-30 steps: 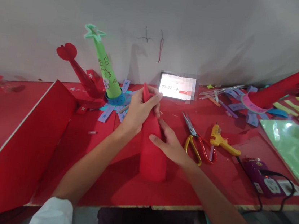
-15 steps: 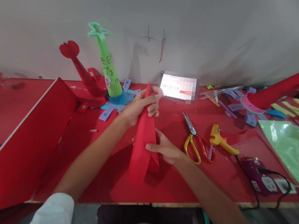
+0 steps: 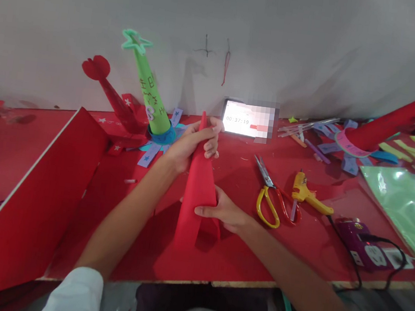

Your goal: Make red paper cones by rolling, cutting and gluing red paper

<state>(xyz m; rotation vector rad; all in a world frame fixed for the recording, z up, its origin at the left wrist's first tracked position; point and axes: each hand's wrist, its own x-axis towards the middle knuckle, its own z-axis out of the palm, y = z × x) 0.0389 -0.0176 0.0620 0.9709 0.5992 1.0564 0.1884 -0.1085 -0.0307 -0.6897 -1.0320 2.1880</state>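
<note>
A red paper cone (image 3: 195, 194) lies across the middle of the red table (image 3: 294, 252), its point toward the wall. My left hand (image 3: 190, 143) is closed round the cone's narrow tip. My right hand (image 3: 223, 213) grips the cone's wider lower part, thumb on top and fingers underneath. The cone's open end faces me, just above the table.
Yellow-handled scissors (image 3: 268, 198) and a yellow glue gun (image 3: 306, 195) lie right of my hands. A green cone with a star (image 3: 149, 95) and a red cone (image 3: 114, 98) stand at the back left. A phone (image 3: 247, 120) leans on the wall. Large red sheet (image 3: 31, 204) at left, green sheet (image 3: 409, 205) at right.
The cone has turned and narrowed in my hands. My right hand slid down from the cone's side toward its wide end; my left hand kept hold of the tip.
</note>
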